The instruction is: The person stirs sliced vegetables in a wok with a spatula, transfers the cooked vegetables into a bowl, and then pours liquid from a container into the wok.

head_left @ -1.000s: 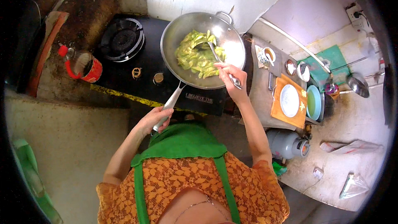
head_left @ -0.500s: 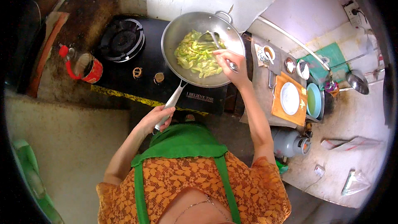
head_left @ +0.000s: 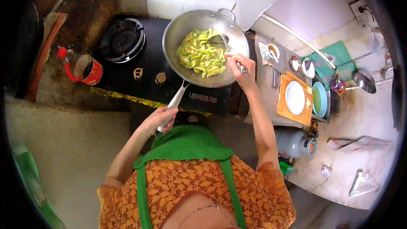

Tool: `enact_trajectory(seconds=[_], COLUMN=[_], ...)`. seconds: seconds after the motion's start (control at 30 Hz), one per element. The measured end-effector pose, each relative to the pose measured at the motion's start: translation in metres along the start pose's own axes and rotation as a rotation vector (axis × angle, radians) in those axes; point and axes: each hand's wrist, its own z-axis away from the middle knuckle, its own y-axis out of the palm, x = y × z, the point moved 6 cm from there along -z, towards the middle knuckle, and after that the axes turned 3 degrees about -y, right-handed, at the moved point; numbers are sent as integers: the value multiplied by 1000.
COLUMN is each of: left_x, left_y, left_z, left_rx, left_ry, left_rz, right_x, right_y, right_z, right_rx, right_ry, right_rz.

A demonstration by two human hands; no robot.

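A large steel wok (head_left: 174,29) sits over the right side of the black gas stove. My left hand (head_left: 162,119) is closed round its long metal handle, near the handle's end. Sliced pale-green vegetables (head_left: 199,55) lie heaped in the middle of the wok. Above the wok's right side, my right hand (head_left: 241,70) grips a metal ladle (head_left: 219,40). The ladle's dark bowl rests at the upper right edge of the vegetables, and the end of its handle sticks out past my fingers.
Left on the stove (head_left: 127,95) is a bare burner (head_left: 122,40), with a red-capped plastic bottle (head_left: 85,70) beside it. The right-hand counter bears a cup (head_left: 271,52), a cutting board (head_left: 286,110) with a white plate (head_left: 295,97), and a teal bowl (head_left: 319,101). Underneath stands a gas cylinder (head_left: 290,142).
The ladle's bowl has turned and shifted slightly right and down, and my right hand has moved slightly right with it. The vegetables lie a little differently. My left hand keeps its hold.
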Motion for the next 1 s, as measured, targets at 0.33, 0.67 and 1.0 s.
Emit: enact_trajectory(seconds=[0.33,0.67,1.0], left_x=[1,-1,0], left_y=[0,1,2], left_z=[1,1,-2], left_rx=[-20,17,47], left_ry=[-41,-30,-27], left_rz=[-24,-14,-61], right_x=[54,14,35], right_y=[7,-6,0], right_z=[72,132,135], right_rx=[234,255,151], right_ry=[-108,589,658], right_rz=[182,-98,400])
